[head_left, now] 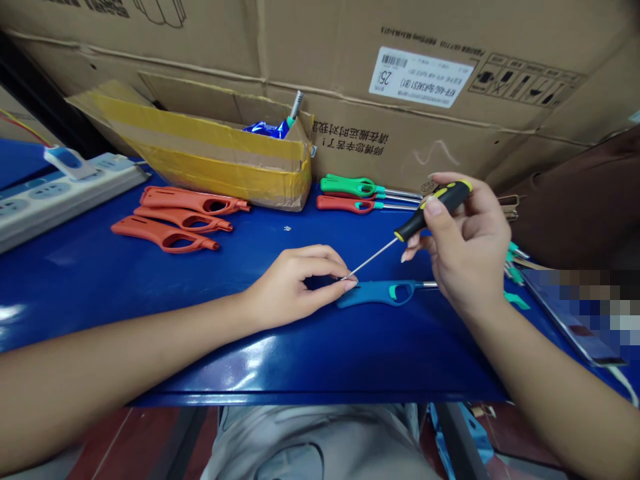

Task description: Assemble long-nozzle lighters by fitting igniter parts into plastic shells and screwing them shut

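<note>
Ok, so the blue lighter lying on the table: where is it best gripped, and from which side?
I would grip the blue lighter by its thick handle end on the left, pinching from above across its long edges. It lies flat, left to right, so both edges are free. The left hand pinches there, by the screwdriver tip; the right hand hides most of the thin metal tube.

My left hand [295,283] and right hand [465,247] are bare, and both forearms run uncovered from the wrists to the lower corners. My nails are plain, and those on the right reach a little past the fingertips. Over my lap lies light grey cloth [310,440], trousers or shorts I think, with a curved stitched seam like a pocket edge.
</note>
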The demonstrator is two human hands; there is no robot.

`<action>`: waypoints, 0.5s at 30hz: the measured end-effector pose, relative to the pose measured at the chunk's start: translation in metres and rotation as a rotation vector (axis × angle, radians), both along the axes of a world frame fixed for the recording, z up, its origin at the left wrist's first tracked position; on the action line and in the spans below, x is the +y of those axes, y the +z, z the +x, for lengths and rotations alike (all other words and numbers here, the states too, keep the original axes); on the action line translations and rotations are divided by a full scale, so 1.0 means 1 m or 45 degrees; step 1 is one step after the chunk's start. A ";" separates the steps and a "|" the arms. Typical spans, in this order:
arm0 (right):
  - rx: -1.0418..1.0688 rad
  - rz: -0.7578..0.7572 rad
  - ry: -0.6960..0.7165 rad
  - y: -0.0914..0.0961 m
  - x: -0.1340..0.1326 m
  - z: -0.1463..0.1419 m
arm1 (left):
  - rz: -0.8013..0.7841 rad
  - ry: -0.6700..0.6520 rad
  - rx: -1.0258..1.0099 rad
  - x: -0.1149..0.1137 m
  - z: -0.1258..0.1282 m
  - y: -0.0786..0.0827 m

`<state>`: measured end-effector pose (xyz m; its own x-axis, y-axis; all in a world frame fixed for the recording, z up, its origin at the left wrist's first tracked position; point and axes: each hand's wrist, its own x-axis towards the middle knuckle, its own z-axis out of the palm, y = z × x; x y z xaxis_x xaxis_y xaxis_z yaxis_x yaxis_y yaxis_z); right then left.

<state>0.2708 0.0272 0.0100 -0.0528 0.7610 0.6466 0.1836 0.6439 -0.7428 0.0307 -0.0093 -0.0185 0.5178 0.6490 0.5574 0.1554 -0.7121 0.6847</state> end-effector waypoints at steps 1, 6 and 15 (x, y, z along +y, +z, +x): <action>0.003 -0.008 -0.005 0.000 0.000 0.000 | 0.002 0.003 -0.002 0.000 0.000 0.000; 0.011 -0.036 -0.023 0.002 -0.005 -0.003 | -0.011 0.028 0.002 0.001 0.000 0.000; 0.034 0.059 0.033 -0.001 -0.003 -0.003 | -0.052 0.067 0.036 -0.001 0.001 0.001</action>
<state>0.2682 0.0239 0.0090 -0.0544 0.7290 0.6823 0.1467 0.6818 -0.7167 0.0315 -0.0098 -0.0178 0.4974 0.6978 0.5154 0.2118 -0.6739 0.7078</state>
